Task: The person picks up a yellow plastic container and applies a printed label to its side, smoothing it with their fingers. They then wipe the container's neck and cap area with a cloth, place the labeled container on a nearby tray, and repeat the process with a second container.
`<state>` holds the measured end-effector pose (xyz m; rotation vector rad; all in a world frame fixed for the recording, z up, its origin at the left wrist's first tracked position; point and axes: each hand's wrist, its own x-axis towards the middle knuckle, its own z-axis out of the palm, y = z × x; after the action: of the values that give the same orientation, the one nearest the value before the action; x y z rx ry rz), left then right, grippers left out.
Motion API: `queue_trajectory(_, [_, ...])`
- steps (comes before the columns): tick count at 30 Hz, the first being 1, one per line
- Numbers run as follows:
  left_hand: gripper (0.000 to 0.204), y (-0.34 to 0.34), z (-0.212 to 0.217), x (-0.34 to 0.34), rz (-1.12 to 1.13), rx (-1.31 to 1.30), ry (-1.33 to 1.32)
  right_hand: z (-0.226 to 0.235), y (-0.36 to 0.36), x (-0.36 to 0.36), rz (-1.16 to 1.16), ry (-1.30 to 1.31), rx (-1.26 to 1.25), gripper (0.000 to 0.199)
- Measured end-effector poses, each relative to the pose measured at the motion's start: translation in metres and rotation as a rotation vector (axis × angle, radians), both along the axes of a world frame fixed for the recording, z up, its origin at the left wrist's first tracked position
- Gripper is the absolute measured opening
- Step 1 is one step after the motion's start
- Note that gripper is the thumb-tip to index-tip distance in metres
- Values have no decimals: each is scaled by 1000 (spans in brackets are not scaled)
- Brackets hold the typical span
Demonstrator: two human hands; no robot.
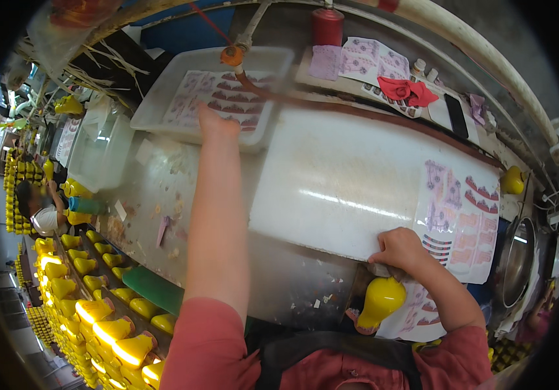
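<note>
Yellow piece: nearest to the person's body is a glossy yellow pear-shaped piece (383,302), smooth and rounded, tilted, with its narrow end toward the right hand; what it rests on cannot be told.
Lower sheet: a white printed sheet (416,318) with reddish patterns lies just beside this piece, partly hidden by the right forearm.
Right hand: the right hand (401,249) is at the near edge of the board, its fingers curled inward and the thumb pointing left; whether it has hold of something cannot be told.
Side rows: many shiny yellow pieces (133,348) of similar shape stand in close rows at the left.
Board: the white board (331,175) is flat and smooth, with a bright streak of reflected light.
Board sheet: at its right end lies a thin sheet (461,221), printed with purple, pink and dark curved motifs.
Left hand: the left hand (219,123) reaches into the tub, at the tub sheet; its fingers are too unclear to tell how open they are or if they grip.
Tub: the translucent plastic tub (279,65) is rectangular with rounded corners, and contains the tub sheet (240,97), patterned with curved reddish bands.
Far ledge: a crumpled red cloth (406,92) lies near a flat black phone (456,116).
</note>
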<state>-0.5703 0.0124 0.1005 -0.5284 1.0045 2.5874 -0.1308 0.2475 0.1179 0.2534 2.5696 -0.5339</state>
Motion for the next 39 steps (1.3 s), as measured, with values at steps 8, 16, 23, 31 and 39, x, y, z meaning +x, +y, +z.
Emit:
queue_trajectory(8, [59,-7,-147,-106,-246,-902,-230,11,-2,-10,-59,-107,-42,46])
queue_trajectory(16, [56,-4,-151,-121,-660,-1774,-60,9,0,-14,-76,-136,-72,47])
queue_trajectory(23, [55,-16,-152,-132,-1118,-2127,254,4,3,-13,-96,-126,-92,47])
queue_trajectory(31, [56,-16,-156,-142,-1533,-2456,699,3,5,-13,-100,-136,-109,47])
queue_trajectory(39, [57,-29,-154,-144,-1609,-2570,873,5,6,-17,-107,-139,-139,45])
